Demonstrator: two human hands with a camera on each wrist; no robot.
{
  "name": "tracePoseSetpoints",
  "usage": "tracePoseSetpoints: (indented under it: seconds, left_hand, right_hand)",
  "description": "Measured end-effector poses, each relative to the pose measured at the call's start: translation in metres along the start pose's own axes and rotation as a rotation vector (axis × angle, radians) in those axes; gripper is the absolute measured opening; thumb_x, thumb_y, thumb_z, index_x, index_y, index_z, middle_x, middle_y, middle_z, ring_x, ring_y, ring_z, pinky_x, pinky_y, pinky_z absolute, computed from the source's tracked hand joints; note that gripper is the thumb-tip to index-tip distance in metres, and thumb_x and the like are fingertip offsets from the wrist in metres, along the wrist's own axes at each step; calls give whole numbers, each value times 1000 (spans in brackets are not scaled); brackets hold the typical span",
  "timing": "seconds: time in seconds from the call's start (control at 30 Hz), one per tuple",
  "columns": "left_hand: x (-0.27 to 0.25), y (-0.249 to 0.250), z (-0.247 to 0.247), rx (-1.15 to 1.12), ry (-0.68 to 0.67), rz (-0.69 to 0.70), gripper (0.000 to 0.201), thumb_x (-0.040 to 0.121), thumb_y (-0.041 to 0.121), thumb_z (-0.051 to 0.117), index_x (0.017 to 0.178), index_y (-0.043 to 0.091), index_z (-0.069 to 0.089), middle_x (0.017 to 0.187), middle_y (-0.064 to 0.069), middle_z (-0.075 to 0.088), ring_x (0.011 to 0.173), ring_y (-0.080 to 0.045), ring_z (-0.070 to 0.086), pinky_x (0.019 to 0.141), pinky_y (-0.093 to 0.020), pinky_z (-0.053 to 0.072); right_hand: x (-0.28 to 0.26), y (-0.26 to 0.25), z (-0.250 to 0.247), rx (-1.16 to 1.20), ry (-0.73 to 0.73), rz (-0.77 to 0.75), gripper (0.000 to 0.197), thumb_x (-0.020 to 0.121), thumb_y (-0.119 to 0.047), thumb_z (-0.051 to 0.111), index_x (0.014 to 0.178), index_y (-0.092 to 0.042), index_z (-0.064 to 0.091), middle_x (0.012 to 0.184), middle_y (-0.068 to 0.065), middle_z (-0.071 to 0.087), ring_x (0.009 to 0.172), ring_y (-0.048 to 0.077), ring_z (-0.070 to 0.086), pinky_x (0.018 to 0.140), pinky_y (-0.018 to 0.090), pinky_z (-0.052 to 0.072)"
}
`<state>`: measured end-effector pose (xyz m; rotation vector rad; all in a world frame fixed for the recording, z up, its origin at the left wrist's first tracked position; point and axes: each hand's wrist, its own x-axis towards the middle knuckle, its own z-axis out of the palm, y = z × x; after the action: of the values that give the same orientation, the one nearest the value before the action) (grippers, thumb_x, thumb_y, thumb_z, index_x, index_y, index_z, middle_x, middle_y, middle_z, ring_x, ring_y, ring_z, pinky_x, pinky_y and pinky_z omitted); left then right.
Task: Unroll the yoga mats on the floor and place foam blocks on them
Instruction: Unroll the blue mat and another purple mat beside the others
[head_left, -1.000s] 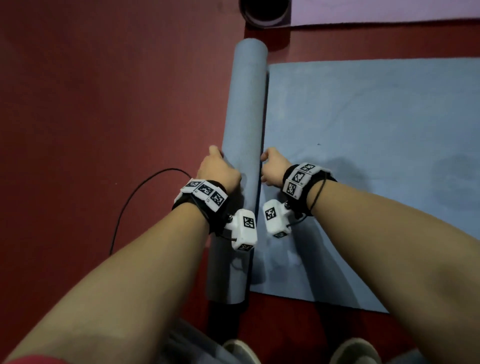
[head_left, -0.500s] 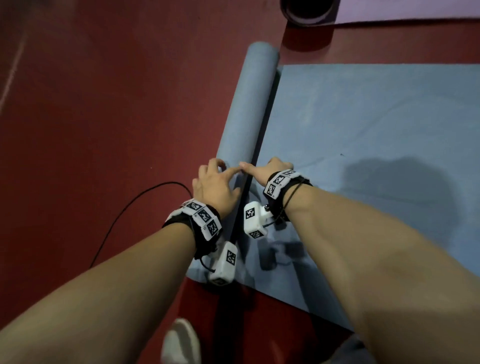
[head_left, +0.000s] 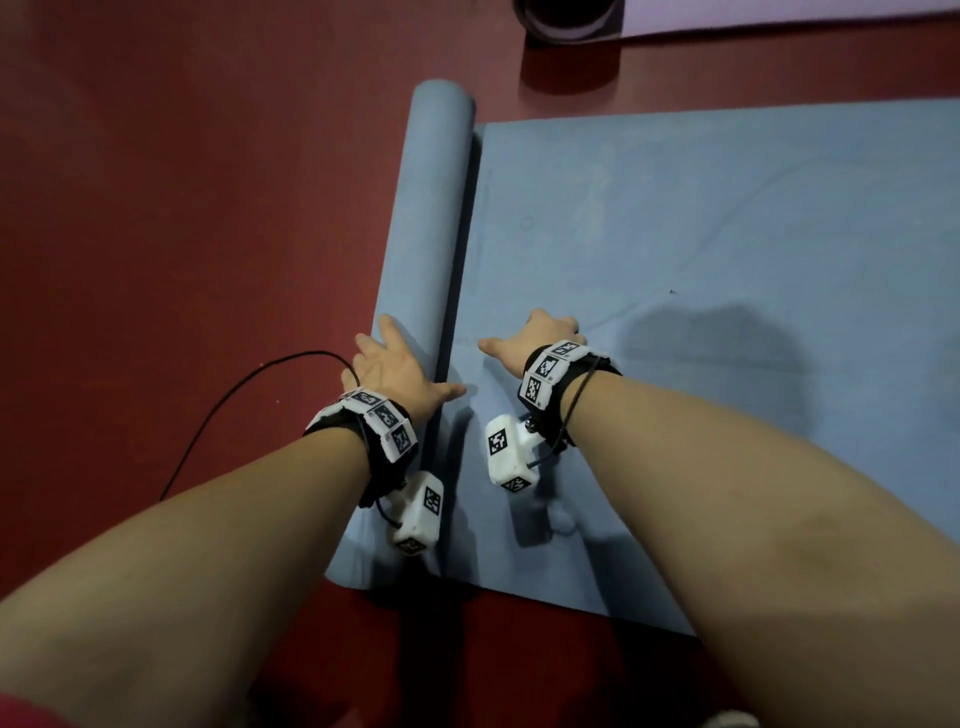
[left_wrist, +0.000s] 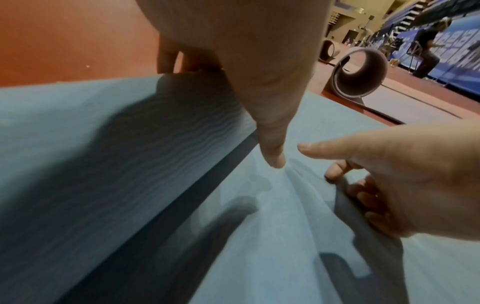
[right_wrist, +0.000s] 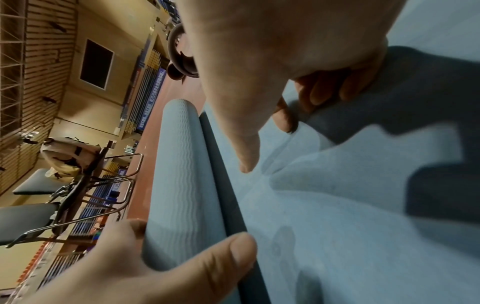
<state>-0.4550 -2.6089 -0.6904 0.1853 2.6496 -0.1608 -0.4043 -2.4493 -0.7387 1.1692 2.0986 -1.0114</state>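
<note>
While left hand (head_left: 387, 371) lies flat on blue mat roll (head_left: 431, 249), grip apart, right hand (head_left: 540, 338) fingers curled, pressing unrolled mat (head_left: 727, 260), holding nothing

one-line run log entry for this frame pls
phase: unrolling | left hand: flat on blue mat roll | right hand: on unrolled blue mat, fingers curled | foam blocks: not in view
</note>
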Motion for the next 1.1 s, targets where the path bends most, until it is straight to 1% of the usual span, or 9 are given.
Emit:
tracePoseSetpoints:
  seconds: [0.17, 0.37, 0.5, 0.6, 0.67, 0.73, 0.8, 0.97, 1.1]
  left_hand:
    - [33, -38, -6, -64, -75, 17, 139, 53, 70, 82, 151, 19, -1, 139, -24, 42, 125, -41, 47, 103, -54, 41]
    - [68, -88, -14, -157, -106, 155, 124, 51, 71, 81, 148, 17, 24, 141, -16, 37, 131, -38, 37, 106, -51, 36]
    - [88, -125, -22, -344, -167, 260, 124, 58, 59, 83, 153, 19, 15, 135, -13, 50, 126, -39, 46, 106, -48, 41]
    - [84, -152, -25, -489, -191, 344, 100, 68, 46, 74, 149, 26, 17, 118, -12, 63, 112, -40, 58, 96, -47, 49]
    - [81, -170, -30, -466, -190, 410, 90, 70, 45, 68, 146, 31, 22, 118, -14, 61, 109, -41, 58, 94, -48, 49]
    - [82, -179, -36, -431, -218, 432, 89, 74, 45, 70, 148, 37, 22, 123, -14, 56, 112, -41, 56, 97, -49, 47]
    - [88, -183, -38, -434, -222, 436, 89, 78, 39, 72, 150, 39, 19, 127, -14, 52, 114, -39, 55, 99, -49, 47]
    - [100, -191, -31, -459, -182, 531, 79, 84, 25, 69, 151, 35, 29, 129, -14, 54, 115, -32, 57, 100, -39, 46]
    - [91, -217, -26, -470, -199, 500, 78, 85, 25, 68, 153, 28, 31, 134, -12, 58, 117, -29, 58, 99, -32, 46]
  right_hand:
    - [2, -11, 15, -76, 123, 76, 71, 71, -65, 66, 125, -22, 50, 128, 15, 45, 113, 39, 51, 83, 41, 45]
    - [-5, -16, 30, -106, 277, 165, 71, 72, -65, 67, 123, -18, 53, 131, 19, 44, 116, 41, 51, 100, 42, 45]
    - [-33, -49, 50, -195, 300, 245, 48, 83, -44, 62, 122, -17, 51, 133, 20, 43, 119, 43, 47, 103, 44, 43]
    - [-54, -94, 66, -143, 230, 153, 35, 90, -23, 55, 125, -18, 57, 134, 19, 55, 119, 37, 55, 104, 39, 44]
    - [-68, -132, 84, 20, 125, 54, 36, 94, -11, 50, 130, -16, 55, 127, 17, 61, 107, 31, 61, 91, 33, 49]
    - [-77, -161, 98, 249, 0, -19, 30, 95, 0, 46, 121, -14, 51, 91, 16, 64, 70, 27, 58, 58, 29, 50]
    - [-76, -172, 107, 391, -2, -17, 24, 93, 5, 45, 109, -13, 47, 71, 13, 54, 53, 22, 50, 43, 25, 43]
    - [-32, -170, 124, 673, 104, -52, 19, 93, -1, 38, 85, -18, 40, 66, 11, 45, 46, 17, 40, 45, 25, 35]
    - [-31, -176, 132, 807, -16, -58, 15, 97, -5, 39, 99, -20, 39, 64, 6, 37, 45, 11, 31, 47, 22, 24]
